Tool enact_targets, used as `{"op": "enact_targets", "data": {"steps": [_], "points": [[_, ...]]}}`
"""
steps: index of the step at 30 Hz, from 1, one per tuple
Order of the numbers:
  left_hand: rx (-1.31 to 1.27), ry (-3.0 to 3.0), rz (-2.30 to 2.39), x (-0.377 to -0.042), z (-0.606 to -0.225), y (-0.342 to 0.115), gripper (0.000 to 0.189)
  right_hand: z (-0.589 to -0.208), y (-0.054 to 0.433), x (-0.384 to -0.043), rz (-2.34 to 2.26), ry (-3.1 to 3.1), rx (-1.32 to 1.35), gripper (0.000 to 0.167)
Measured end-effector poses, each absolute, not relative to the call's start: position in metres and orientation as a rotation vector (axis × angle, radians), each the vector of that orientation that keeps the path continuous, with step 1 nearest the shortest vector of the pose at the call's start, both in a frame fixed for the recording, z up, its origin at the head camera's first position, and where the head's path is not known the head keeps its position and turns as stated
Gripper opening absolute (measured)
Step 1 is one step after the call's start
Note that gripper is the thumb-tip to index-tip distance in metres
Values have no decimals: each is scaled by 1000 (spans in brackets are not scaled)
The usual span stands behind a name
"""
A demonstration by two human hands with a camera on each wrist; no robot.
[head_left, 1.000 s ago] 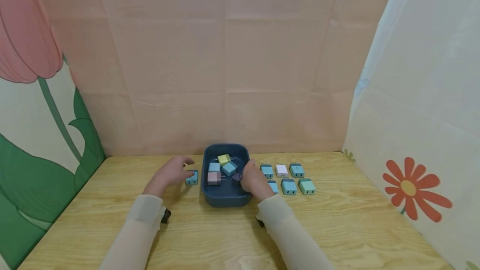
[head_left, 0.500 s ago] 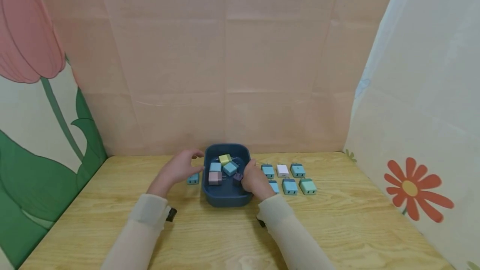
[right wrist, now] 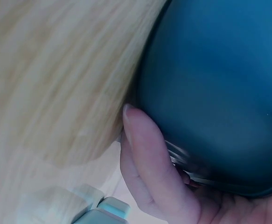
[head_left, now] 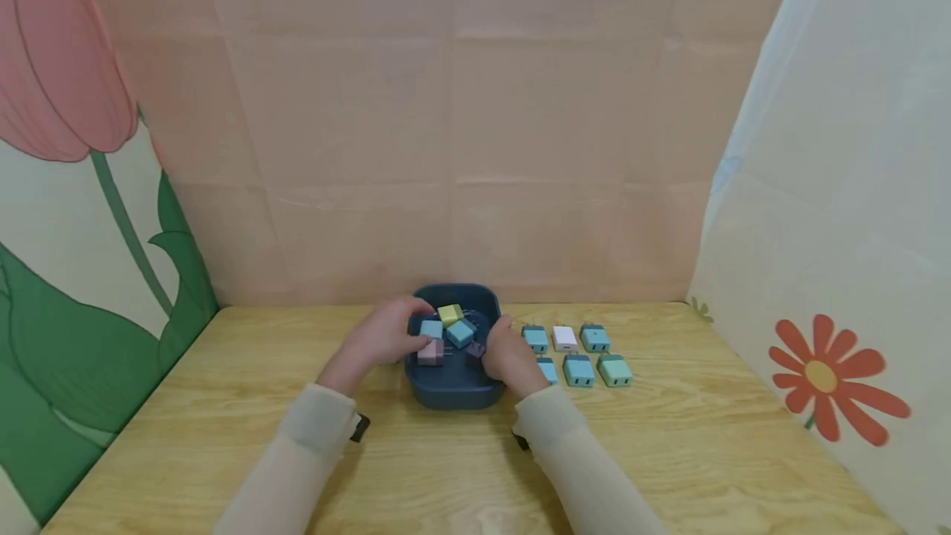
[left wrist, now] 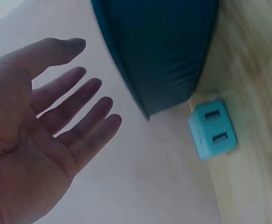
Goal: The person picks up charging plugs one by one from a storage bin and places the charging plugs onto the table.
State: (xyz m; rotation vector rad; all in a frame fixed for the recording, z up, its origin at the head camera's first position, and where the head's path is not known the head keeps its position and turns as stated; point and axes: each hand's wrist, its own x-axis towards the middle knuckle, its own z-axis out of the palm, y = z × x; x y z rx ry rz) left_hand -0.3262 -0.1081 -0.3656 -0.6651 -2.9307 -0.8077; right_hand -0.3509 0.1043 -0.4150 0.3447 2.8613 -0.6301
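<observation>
A dark blue plastic box (head_left: 455,397) stands on the table with several USB charger plugs in it. Among them are a yellow plug (head_left: 449,314), a pink plug (head_left: 430,352), light blue ones and a dark purple plug (head_left: 475,348). My left hand (head_left: 386,332) hovers over the box's left rim, thumb and fingers spread, nothing in them. Beside the box, under this hand, a light blue plug (left wrist: 212,129) with two ports lies on the table; the hand hides it in the head view. My right hand (head_left: 511,357) grips the box's right wall, fingers against the outside.
Right of the box lie two rows of plugs, including a white plug (head_left: 564,338), a mint green plug (head_left: 614,370) and a blue plug (head_left: 579,371). A pink backdrop (head_left: 453,147) rises behind the wooden table (head_left: 461,469).
My left hand has moved right, from above the loose blue plug to over the box's left rim. The right hand has stayed at the box, and the plugs lie as before.
</observation>
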Motion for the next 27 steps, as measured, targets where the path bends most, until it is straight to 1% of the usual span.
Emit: {"op": "enact_targets", "data": {"steps": [6,14,21,27], "points": [[-749,-2973,-728,-328,-373,-90,39,-414,106,-347,-653,2872,344,73],[-837,-3018,-423,-338,-378,-79,30,-407,103,-340,-681,2885,338,66],[-892,-3037,-163,-338,-382,-73,26,-408,101,-340,-684,2872,359,67],[-884,-3036,-104,-339,-388,-69,14,-407,101,-337,-696,2890,363,68]]}}
